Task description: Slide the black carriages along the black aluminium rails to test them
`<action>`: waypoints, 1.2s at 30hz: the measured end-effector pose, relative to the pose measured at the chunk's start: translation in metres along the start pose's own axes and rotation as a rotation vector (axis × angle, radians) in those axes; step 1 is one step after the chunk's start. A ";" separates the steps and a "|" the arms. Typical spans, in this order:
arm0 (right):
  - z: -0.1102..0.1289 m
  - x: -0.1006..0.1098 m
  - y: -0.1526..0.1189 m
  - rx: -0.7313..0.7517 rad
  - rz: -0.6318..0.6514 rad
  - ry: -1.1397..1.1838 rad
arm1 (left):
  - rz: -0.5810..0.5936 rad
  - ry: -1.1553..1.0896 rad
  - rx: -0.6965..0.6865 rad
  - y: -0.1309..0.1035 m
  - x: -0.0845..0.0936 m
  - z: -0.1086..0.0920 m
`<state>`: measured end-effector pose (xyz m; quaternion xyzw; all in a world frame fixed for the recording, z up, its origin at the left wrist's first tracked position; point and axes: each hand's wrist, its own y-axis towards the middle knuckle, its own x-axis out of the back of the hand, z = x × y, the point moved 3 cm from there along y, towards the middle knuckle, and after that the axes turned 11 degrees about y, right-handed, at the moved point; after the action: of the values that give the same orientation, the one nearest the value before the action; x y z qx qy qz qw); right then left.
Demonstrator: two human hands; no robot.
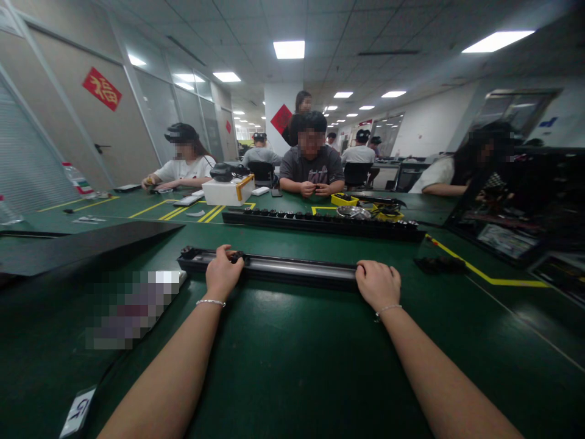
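A long black tray (297, 270) with a shiny metallic inside lies across the green table in front of me. My left hand (223, 272) is at its left part, with thumb and fingers closed round a small black part (237, 256) inside the tray. Another small black part (187, 251) sits at the tray's left end. My right hand (378, 284) has its fingers curled over the tray's right end, which it covers. Behind, a second long black tray (320, 224) holds a row of several small black parts.
On the green table (292, 366), a blurred-out device (169, 279) lies left, near a dark panel (91, 244). Beyond are a white box (223, 192), yellow trays (343, 199) and a round metal dish (353, 212). Black parts (439, 264) lie right. Several people sit around.
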<state>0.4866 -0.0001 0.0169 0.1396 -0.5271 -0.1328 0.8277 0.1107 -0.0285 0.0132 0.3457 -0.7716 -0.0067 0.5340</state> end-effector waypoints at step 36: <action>-0.002 -0.002 0.000 0.013 -0.014 0.033 | 0.056 -0.084 -0.132 -0.013 -0.007 -0.019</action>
<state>0.4879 0.0014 0.0140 0.1507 -0.5134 -0.1328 0.8343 0.1348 -0.0273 0.0109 0.2873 -0.8006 -0.0573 0.5227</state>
